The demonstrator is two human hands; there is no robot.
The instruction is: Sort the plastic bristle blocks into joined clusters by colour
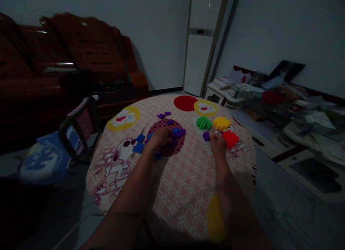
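My left hand (161, 136) reaches over a loose scatter of small plastic toy pieces, its fingers curled down among them. Purple pieces (180, 132) lie by its fingertips, and blue pieces (138, 147) lie to its left. Whatever those fingers hold is hidden. Across the table, my right hand (219, 145) is closed in a pinch at the edge of a small purple cluster (206, 136). Around it sit a green cluster (204, 123), a yellow cluster (221, 123) and a red cluster (230, 138), each of closely grouped pieces.
A patterned cloth covers the round table (178, 185). A chair (81, 131) stands at its left, with a carved wooden sofa (88, 52) behind. On the right is a long cabinet (264, 135) piled with papers and bags. A tall white unit (201, 52) stands at the back.
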